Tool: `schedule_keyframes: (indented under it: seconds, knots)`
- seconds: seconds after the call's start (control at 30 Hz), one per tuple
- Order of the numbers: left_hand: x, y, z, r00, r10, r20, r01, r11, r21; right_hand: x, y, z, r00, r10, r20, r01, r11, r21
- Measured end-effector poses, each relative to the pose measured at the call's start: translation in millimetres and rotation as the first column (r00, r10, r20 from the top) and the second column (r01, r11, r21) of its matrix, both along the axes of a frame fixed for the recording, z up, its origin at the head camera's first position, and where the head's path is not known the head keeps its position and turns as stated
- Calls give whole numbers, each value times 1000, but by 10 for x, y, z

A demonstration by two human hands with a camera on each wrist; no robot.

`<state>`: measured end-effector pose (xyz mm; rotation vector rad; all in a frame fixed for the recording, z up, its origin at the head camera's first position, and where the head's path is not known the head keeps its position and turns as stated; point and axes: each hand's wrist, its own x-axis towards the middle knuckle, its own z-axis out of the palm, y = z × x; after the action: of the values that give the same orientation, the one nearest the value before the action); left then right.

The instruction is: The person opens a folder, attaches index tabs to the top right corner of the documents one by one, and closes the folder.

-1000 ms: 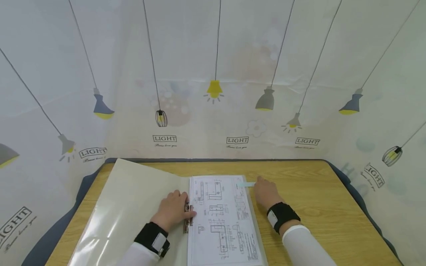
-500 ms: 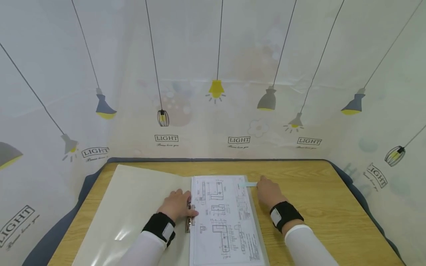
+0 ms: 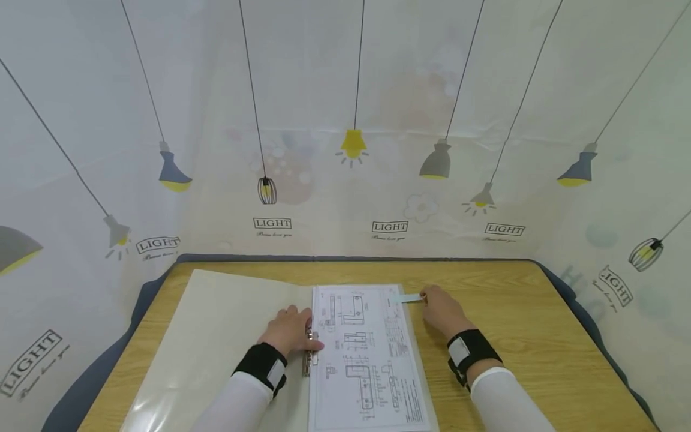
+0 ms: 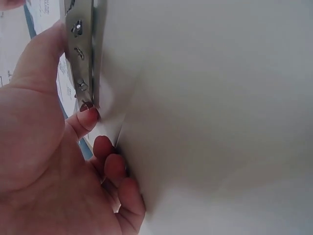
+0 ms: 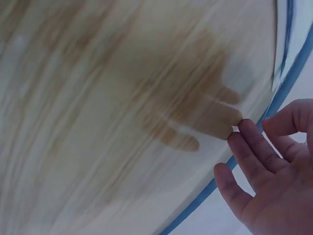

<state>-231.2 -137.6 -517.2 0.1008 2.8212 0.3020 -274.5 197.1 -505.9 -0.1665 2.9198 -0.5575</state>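
Observation:
A ring folder (image 3: 216, 324) with a pale cover lies spread on the wooden table, its metal clip (image 3: 309, 363) along the spine. Technical drawings on white paper (image 3: 372, 327) fill its right side, in what looks like a clear sleeve. My left hand (image 3: 288, 332) rests over the clip, thumb reaching onto the paper's left edge. The left wrist view shows the index fingertip touching the clip's end (image 4: 84, 90) and other fingertips against the cover. Between right thumb and index finger, my right hand (image 3: 442, 312) pinches a pale blue paper strip (image 3: 409, 297), whose left end overlaps the paper's upper right edge.
The wooden tabletop (image 3: 518, 336) extends right of the folder, with a dark blue border (image 3: 378, 259) behind it. A backdrop (image 3: 324, 90) printed with hanging lamps surrounds the table. Reflections of the right hand show on the glossy tabletop (image 5: 122, 122).
My right hand has shifted slightly right, and its thumb and fingertip now show at the strip's end. The folder cover lies flatter than before. My left hand stays at the clip.

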Motion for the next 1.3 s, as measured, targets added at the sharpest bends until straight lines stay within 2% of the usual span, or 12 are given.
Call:
schedule_keyframes:
  seconds: [0.13, 0.33, 0.43, 0.5, 0.63, 0.8, 0.97, 1.3]
  knots:
    - [17, 7, 45, 1000, 0, 13, 0, 1000, 1, 12, 23, 11, 999, -51, 18, 53, 988, -147]
    - [38, 32, 98, 1000, 8, 15, -8, 1000, 22, 111, 38, 60, 996, -79, -33, 67, 964, -259]
    - [49, 37, 104, 1000, 14, 15, -15, 1000, 27, 193, 35, 120, 998, -49, 27, 55, 952, -301]
    - [56, 39, 105, 1000, 18, 16, -18, 999, 28, 248, 39, 156, 995, -14, 103, 44, 953, -299]
    - [57, 31, 89, 1000, 15, 7, -15, 1000, 22, 344, 73, 181, 965, 49, 257, 15, 971, -240]
    - [60, 16, 86, 1000, 12, -6, -12, 1000, 16, 435, 103, 174, 934, 90, 345, -13, 975, -221]
    - [77, 10, 110, 1000, 11, -9, -11, 1000, 18, 456, 98, 123, 928, 105, 357, -7, 964, -265]
    - [86, 3, 120, 1000, -4, -18, 4, 1000, 1, 467, 4, 78, 941, 42, 337, 32, 977, -212]
